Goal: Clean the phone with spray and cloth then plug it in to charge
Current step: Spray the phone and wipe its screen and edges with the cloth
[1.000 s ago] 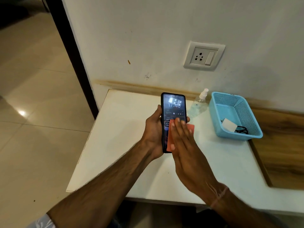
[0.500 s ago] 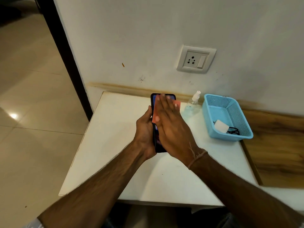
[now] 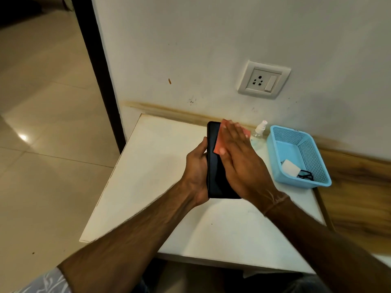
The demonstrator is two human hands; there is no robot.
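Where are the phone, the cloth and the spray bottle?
phone (image 3: 213, 172), head view, lower half of its dark screen.
cloth (image 3: 218, 142), head view, its exposed orange left edge.
spray bottle (image 3: 263, 124), head view, its white nozzle.

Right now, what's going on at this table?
A person is wiping a phone over the table. The left hand grips the phone, and the right hand presses an orange cloth flat against the upper screen. The spray bottle stands by the wall next to a blue basket that holds a white charger and black cable. Nothing is plugged into the socket yet.
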